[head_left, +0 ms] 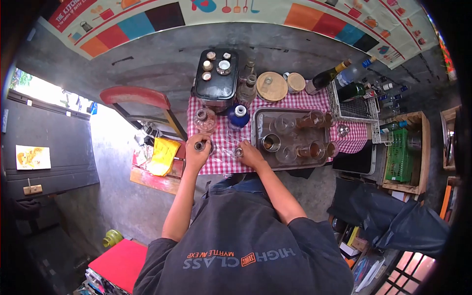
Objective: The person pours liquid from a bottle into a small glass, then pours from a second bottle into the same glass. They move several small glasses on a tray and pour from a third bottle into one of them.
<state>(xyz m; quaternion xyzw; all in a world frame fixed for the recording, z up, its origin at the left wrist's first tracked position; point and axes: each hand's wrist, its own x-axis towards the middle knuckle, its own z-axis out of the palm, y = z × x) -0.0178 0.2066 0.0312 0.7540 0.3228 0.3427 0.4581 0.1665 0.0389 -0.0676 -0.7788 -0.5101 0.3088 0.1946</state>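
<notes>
My left hand [197, 153] is closed round the neck of a clear bottle, whose dark round mouth [199, 146] points up between my fingers. My right hand [250, 155] grips a small round glass [239, 152] near the table's front edge. Its exact kind is too small to tell. Behind my left hand stands a clear, round-bodied bottle [205, 121]. A blue bottle [239, 117] with a white mouth is beside it. To the right of my right hand, a metal cup [270, 143] with something brownish inside sits on a brown tray [290, 111].
Several drinking glasses [285, 124] occupy the tray. Behind are a black lidded box [217, 81] with small jars on top, clear bottles [247, 89], round wooden lids [272, 86] and a dark wine bottle [327, 78]. A wire rack [355, 105] stands right, a red chair [135, 96] left.
</notes>
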